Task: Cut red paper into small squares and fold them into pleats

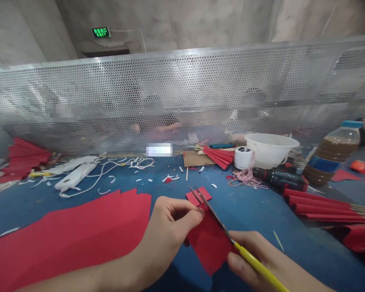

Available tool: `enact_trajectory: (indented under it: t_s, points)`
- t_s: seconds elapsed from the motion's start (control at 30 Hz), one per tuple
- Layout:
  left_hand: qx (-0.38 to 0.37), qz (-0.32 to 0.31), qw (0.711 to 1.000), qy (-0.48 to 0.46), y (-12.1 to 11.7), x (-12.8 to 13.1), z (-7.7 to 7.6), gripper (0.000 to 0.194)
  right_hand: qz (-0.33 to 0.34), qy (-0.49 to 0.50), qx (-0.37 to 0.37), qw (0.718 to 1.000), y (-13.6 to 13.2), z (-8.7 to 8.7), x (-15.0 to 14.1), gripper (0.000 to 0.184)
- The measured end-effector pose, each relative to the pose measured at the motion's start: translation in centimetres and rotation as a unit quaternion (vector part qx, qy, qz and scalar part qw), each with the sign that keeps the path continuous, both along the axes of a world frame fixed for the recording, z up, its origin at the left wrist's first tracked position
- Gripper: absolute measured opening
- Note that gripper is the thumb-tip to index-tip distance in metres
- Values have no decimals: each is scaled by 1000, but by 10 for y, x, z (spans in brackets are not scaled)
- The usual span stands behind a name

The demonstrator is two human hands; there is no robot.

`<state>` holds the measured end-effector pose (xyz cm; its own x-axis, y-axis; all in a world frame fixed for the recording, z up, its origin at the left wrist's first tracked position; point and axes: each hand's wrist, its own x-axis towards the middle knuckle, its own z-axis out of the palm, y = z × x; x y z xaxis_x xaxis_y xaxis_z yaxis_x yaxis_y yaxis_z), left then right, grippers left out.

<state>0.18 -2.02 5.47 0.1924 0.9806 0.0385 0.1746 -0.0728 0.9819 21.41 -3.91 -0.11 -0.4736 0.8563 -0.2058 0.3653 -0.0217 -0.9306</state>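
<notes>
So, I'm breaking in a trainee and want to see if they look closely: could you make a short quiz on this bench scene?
1. What does the left hand pinch?
A) a thin white cord
B) a piece of bright red paper
C) a round white plastic tub

2. True or false: the metal scissors with yellow handles are in the right hand.

3. Fill the gap: the clear plastic bottle of brown liquid has a ____ cap.

Key: 1 B; 2 true; 3 blue.
</notes>
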Motion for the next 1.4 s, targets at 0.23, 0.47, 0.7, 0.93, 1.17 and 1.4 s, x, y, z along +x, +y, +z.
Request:
enact_trajectory:
  t_s: [0.23, 0.47, 0.7, 0.93, 1.17, 1.4]
  points:
    - [3, 2, 1000, 4, 0, -1, -1, 31, -1, -39, 9, 999, -4, 31, -8, 62]
    - [-7, -5, 1000, 10, 1, 0, 1, 32, 7, -43, 12, 999, -1, 17, -12, 59]
    - [0, -16, 1000, 7, 1, -1, 2, 35, -31, -66, 1, 997, -5, 14, -8, 59]
    - [-2, -13, 1000, 5, 4, 0, 1, 37, -47, -53, -3, 997, -4, 6, -9, 59]
    - [-7, -8, 1000, -28, 10, -3, -8, 34, -105, -7, -7, 994, 14, -5, -2, 53]
    - [177, 119, 977, -18, 54, -20, -18, 18, -257, 115, 63, 957, 57, -12, 22, 57]
